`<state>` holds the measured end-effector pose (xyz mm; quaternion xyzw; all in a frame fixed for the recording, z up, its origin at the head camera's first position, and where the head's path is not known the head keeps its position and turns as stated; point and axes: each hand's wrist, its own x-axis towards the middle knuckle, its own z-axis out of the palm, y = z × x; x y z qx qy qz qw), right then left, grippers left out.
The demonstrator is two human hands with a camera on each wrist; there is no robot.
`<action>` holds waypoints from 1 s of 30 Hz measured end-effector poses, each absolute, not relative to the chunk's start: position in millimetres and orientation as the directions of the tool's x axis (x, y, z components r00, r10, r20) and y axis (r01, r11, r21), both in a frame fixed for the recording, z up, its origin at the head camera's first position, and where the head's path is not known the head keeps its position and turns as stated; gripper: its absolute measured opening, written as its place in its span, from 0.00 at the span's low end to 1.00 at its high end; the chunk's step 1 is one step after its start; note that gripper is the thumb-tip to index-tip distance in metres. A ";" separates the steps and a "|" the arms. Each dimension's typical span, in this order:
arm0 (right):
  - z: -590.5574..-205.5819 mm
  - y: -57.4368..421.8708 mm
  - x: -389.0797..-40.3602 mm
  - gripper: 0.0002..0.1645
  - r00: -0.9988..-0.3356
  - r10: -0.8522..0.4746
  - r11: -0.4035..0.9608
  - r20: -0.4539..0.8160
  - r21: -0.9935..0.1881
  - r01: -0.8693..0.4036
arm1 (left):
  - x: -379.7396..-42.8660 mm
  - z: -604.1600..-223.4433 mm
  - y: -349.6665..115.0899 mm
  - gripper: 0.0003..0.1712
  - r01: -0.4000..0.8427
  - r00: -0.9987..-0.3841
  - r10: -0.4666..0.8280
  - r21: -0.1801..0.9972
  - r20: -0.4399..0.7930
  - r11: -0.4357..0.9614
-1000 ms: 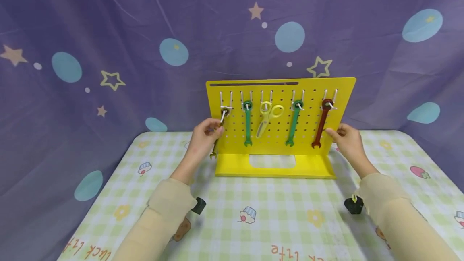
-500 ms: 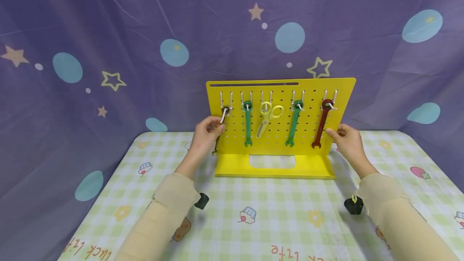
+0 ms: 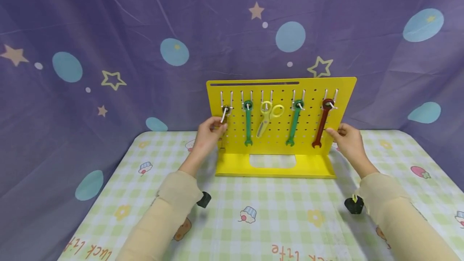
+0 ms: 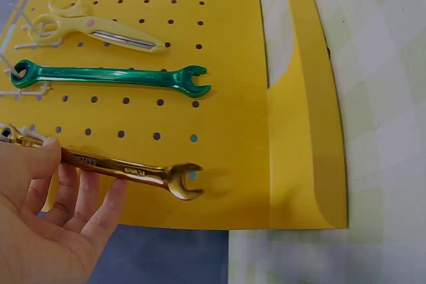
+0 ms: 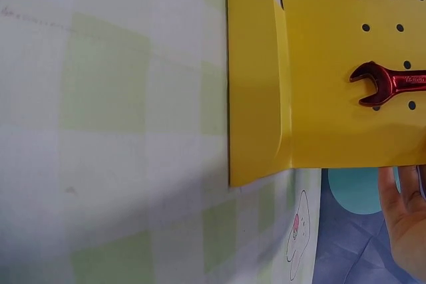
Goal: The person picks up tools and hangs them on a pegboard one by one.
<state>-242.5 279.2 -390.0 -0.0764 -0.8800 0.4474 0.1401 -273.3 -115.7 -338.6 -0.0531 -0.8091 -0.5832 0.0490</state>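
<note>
A yellow pegboard [image 3: 275, 148] stands upright on the table, white hooks along its upper part. At its left end a gold combination wrench [image 4: 136, 169] has its ring end on a hook. My left hand [image 3: 206, 138] pinches the wrench's shank near that ring, thumb in front and fingers beneath; the open jaw end points down the board. My right hand [image 3: 349, 144] grips the board's right edge, thumb on the front, other fingers partly hidden behind. Close to that thumb hangs a red wrench [image 3: 322, 126].
Between the gold and red wrenches hang a green wrench [image 3: 248, 124], pale yellow scissors [image 3: 265, 120] and another green wrench [image 3: 294, 124]. The board's base ledge [image 3: 232, 166] juts forward over the checked tablecloth [image 3: 282, 196]. A purple curtain [image 3: 224, 23] hangs behind.
My left hand has shifted slightly right and the gold wrench's lower end has swung in from outside the left edge to lie over the board. The right hand keeps its place.
</note>
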 end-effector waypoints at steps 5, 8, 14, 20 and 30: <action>-389.3 278.6 -242.5 0.27 -0.952 0.256 0.576 0.170 -0.817 0.009 | -275.8 -343.5 -111.6 0.13 0.129 -0.991 0.022 0.939 0.129 0.318; -389.4 280.2 -242.6 0.27 -0.951 0.257 0.580 0.172 -0.815 0.010 | -277.2 -345.0 -107.1 0.14 0.131 -0.991 0.016 0.931 0.134 0.340; -392.9 284.9 -241.3 0.28 -0.952 0.254 0.585 0.168 -0.811 0.013 | -279.2 -349.1 -100.5 0.13 0.149 -0.987 0.004 0.916 0.159 0.373; -388.8 289.1 -235.7 0.33 -0.964 0.208 0.583 0.164 -0.812 -0.012 | -274.4 -352.3 -100.1 0.14 0.177 -0.984 0.029 0.928 0.177 0.328; -386.9 295.1 -217.4 0.37 -0.951 0.262 0.493 0.163 -0.870 -0.013 | -245.3 -358.1 -113.5 0.17 0.232 -0.971 0.035 0.911 0.234 0.340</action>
